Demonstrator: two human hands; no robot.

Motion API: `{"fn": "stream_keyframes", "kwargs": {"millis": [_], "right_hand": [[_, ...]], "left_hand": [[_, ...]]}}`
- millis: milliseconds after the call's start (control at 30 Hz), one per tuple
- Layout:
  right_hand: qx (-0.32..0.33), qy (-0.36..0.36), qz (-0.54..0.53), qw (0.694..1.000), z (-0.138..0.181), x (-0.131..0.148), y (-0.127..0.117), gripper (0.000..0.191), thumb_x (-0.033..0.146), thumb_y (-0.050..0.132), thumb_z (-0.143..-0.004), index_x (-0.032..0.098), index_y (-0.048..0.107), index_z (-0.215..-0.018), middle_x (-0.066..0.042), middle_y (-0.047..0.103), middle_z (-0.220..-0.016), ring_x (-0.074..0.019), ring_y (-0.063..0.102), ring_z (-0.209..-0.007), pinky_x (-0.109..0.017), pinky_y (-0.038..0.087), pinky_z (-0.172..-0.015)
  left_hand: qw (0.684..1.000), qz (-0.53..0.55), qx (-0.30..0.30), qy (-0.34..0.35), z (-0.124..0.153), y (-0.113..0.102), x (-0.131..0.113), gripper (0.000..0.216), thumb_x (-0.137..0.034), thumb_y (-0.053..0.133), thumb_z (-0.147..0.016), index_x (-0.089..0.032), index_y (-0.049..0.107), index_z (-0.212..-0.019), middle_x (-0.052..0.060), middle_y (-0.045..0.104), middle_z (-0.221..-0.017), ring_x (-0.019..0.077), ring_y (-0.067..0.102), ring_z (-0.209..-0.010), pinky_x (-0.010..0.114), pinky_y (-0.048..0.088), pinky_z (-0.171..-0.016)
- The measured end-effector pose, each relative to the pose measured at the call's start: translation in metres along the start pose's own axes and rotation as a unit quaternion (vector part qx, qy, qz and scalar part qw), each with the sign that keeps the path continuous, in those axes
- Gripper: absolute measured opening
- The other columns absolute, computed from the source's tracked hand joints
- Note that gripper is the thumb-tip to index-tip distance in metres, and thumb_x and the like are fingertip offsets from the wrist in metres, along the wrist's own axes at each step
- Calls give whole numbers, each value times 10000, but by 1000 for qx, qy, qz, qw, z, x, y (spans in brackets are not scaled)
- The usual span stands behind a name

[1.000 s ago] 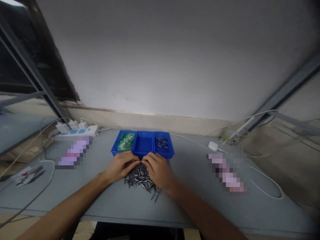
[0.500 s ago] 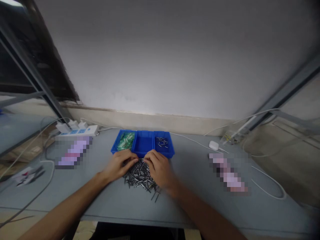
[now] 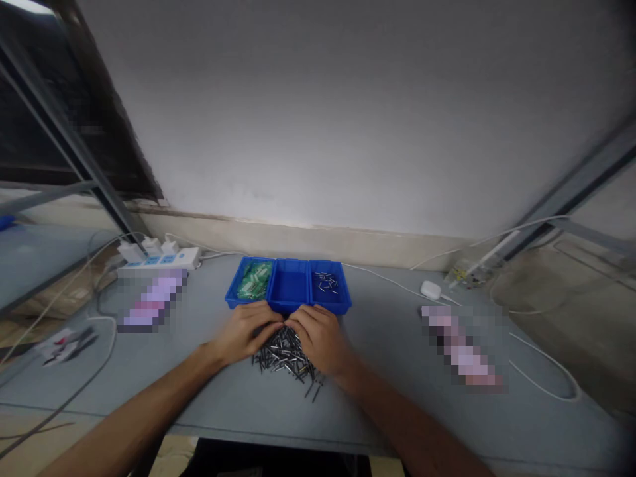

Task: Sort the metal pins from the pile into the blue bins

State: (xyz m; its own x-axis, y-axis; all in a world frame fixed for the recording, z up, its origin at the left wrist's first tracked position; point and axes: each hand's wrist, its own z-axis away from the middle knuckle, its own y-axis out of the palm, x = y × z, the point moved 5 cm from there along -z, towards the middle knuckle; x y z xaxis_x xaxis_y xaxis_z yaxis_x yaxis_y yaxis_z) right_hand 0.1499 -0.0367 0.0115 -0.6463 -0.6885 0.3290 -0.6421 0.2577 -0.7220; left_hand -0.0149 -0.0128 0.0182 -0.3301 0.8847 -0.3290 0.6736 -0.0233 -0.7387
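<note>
A heap of small dark metal pins (image 3: 288, 358) lies on the grey table (image 3: 377, 344) just in front of me. My left hand (image 3: 246, 329) and my right hand (image 3: 318, 338) rest on the far side of the heap, fingers curled and pinched together, fingertips nearly touching. What they pinch is too small to make out. Right behind the hands stands a blue three-compartment tray (image 3: 289, 296): green parts (image 3: 253, 279) in the left bin, the middle bin bare, a few pins (image 3: 324, 283) in the right bin.
A white power strip (image 3: 159, 258) with plugs sits at the back left, cables trailing off it. A small white case (image 3: 430, 289) and a white cable (image 3: 541, 371) lie on the right. Blurred patches lie on both sides of the tray. A metal frame post rises at the left.
The hands stay on the pin heap; their fingertips have drawn slightly closer together. The view has shifted a little.
</note>
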Motion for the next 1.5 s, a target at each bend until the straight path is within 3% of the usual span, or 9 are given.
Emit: {"fn": "stream_keyframes", "kwargs": {"millis": [300,400,467,567,667,967,1300,1400,1500], "right_hand": [[-112,-99,12,989,-1,-13,-27,265,67,462,-1023,223,673,-981,-39,745,-928,-192,663,-851,-355,444,-818],[-252,-22,65,965,0,-35,-55,178,135,514,-1027,224,668,-1018,-56,737,-922,-221,648,-858,-382,437,-844],[-275,62,135,950,-2,-54,-64,139,228,538,-1043,210,664,-1098,-91,738,-1016,-262,626,-941,-419,409,-883],[-226,105,189,950,-5,-70,-62,218,297,514,-1056,186,646,-1190,-128,712,-1131,-296,581,-1032,-437,386,-897],[-164,55,147,974,-7,-64,-47,182,237,483,-1060,208,660,-1032,-80,708,-974,-251,579,-933,-400,397,-863],[-69,5,62,996,-5,-25,-18,191,179,493,-1046,213,659,-956,-39,670,-818,-220,557,-853,-390,402,-844],[-25,-62,4,998,-3,2,-17,237,211,453,-1057,212,637,-907,-28,678,-805,-188,565,-791,-363,416,-815],[2,-82,-1,997,-1,8,-15,281,253,456,-1054,224,621,-828,-19,649,-740,-185,565,-750,-356,415,-768],[23,-91,-11,996,-1,10,-14,291,279,468,-1050,225,616,-806,-19,645,-735,-183,572,-737,-352,413,-738]], "left_hand": [[999,-5,-32,-18,-1,-13,2,127,-199,568,-1027,-159,682,-989,50,696,-804,161,607,-748,279,472,-693],[999,-18,-4,-32,1,-14,8,151,-221,557,-1040,-165,695,-1018,51,725,-849,158,648,-776,272,487,-721],[998,-12,50,-36,3,-10,11,173,-245,550,-1049,-181,711,-1038,39,752,-869,142,673,-754,255,484,-708],[989,3,135,-55,5,-3,12,200,-304,562,-1051,-208,737,-1049,7,746,-782,115,657,-638,235,447,-626],[982,9,179,-61,5,0,4,223,-401,629,-1013,-224,757,-1056,-11,698,-675,113,620,-562,237,413,-565],[974,-78,210,44,7,21,-25,166,-361,627,-992,-230,719,-948,-6,686,-629,158,625,-548,306,379,-557],[995,45,87,21,2,7,-21,152,-309,644,-1009,-191,710,-940,-28,604,-620,111,557,-567,252,426,-583],[999,27,-10,22,0,-6,-18,91,-282,683,-981,-203,727,-977,39,699,-842,169,628,-815,323,509,-791],[999,22,-34,11,-1,-10,-12,100,-266,638,-1005,-203,715,-1018,79,733,-1005,220,637,-1023,409,503,-954]]}}
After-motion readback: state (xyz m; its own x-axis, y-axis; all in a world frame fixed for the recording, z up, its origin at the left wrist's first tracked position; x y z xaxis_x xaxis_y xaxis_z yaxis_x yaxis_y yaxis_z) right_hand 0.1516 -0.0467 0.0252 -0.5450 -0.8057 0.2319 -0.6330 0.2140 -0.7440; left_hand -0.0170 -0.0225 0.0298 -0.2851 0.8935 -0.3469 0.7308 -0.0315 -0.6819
